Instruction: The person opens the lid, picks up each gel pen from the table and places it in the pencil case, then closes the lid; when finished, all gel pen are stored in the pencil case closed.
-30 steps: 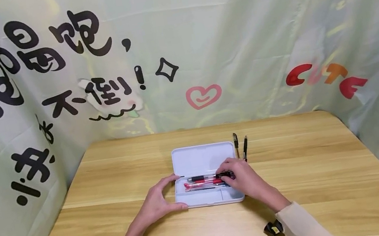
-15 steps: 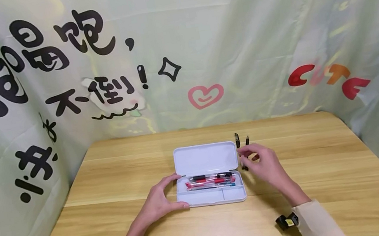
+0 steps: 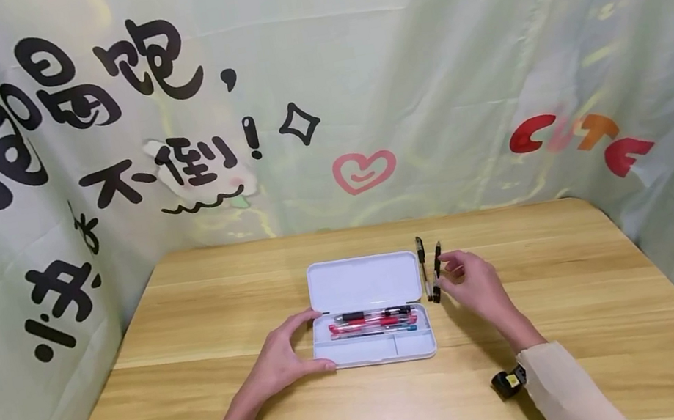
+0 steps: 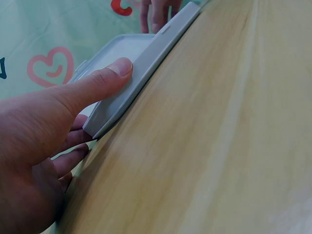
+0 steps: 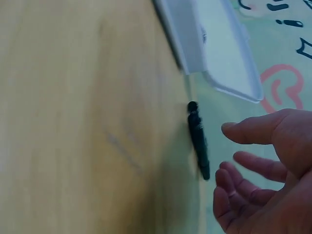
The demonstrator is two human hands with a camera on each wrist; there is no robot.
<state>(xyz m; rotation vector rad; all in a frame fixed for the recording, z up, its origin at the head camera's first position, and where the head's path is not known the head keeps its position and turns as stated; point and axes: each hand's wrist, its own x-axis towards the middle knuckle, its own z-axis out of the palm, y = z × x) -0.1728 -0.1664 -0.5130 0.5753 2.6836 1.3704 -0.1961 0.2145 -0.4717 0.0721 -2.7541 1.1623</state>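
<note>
Since the earlier frame the right hand (image 3: 478, 284) has been moved right to the black pen (image 3: 437, 272), fingers loosely spread beside it, while the pencil case (image 3: 372, 338) is braced by the left hand (image 3: 282, 364); a careless pinch could roll it away

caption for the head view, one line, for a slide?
Left hand steadies an open white pencil case holding pens; right hand reaches two black pens beside it.

Open white case (image 3: 368, 309) lies on the wooden surface (image 3: 210, 409), three pens inside. Left hand (image 3: 282, 360) steadies its left end. Right hand (image 3: 473, 284) reaches two black pens (image 3: 431, 272) just right of the lid.
</note>
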